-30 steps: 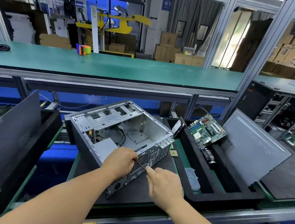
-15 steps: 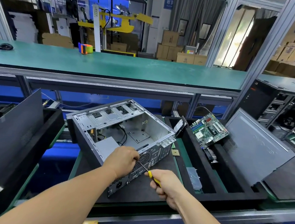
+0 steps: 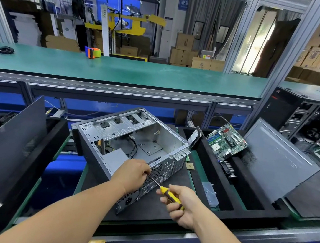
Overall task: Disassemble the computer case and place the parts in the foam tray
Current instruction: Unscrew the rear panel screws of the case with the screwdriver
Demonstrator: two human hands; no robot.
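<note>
An open grey computer case (image 3: 127, 136) lies on its side on a black mat, its rear panel facing me. My left hand (image 3: 131, 174) rests curled on the case's near top edge, over the power supply corner, with its fingertips at the shaft tip. My right hand (image 3: 181, 205) grips a screwdriver (image 3: 168, 194) with a yellow and black handle; its thin shaft points up-left at the rear panel. To the right stands a black foam tray (image 3: 201, 167) holding a green motherboard (image 3: 226, 141), a drive (image 3: 195, 138) and a grey side panel (image 3: 279, 162).
A second black foam tray (image 3: 55, 131) with a dark panel (image 3: 12, 137) stands at the left. Another opened case (image 3: 306, 118) sits at the far right. A green shelf (image 3: 140, 73) with an orange tape dispenser (image 3: 91, 51) runs above. A small square chip (image 3: 189, 165) lies by the case.
My right hand has drawn back toward me and to the right, now showing the yellow screwdriver handle in its grip. My left hand stays on the case edge.
</note>
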